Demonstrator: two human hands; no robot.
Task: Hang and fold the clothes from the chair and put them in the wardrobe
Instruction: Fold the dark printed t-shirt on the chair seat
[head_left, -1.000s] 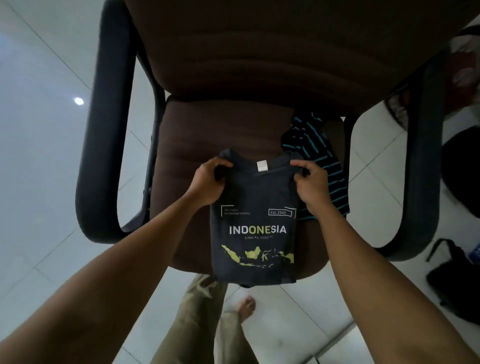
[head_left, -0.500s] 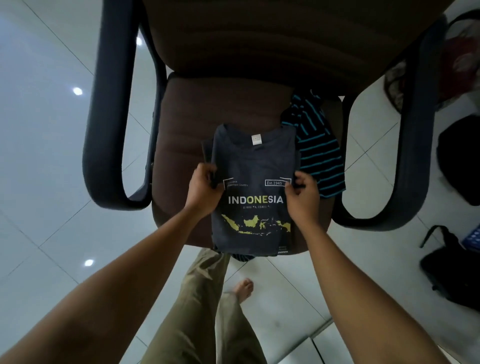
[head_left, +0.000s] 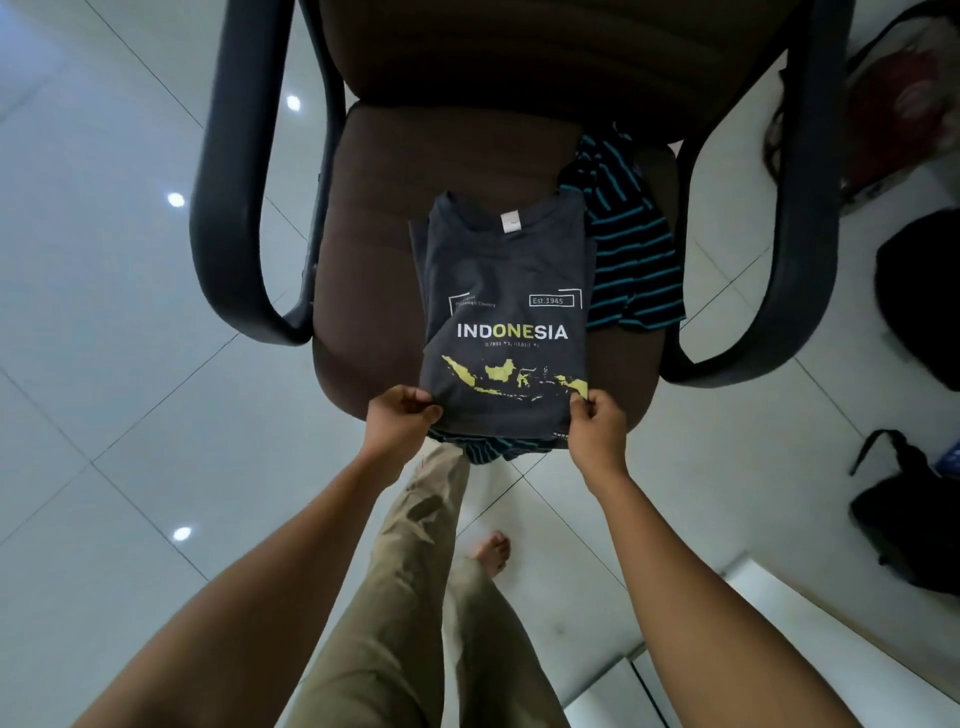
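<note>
While a teal-striped dark garment is lying unfolded | left hand and right hand are pinching the half-folded grey printed T-shirt

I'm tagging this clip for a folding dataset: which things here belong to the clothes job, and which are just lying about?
Job:
- T-shirt, bottom corners pinched by the left hand and right hand
- striped garment, beneath and beside it
- chair, which holds both

Lying about:
- backpack on the floor
- red bag beyond the chair's arm
</note>
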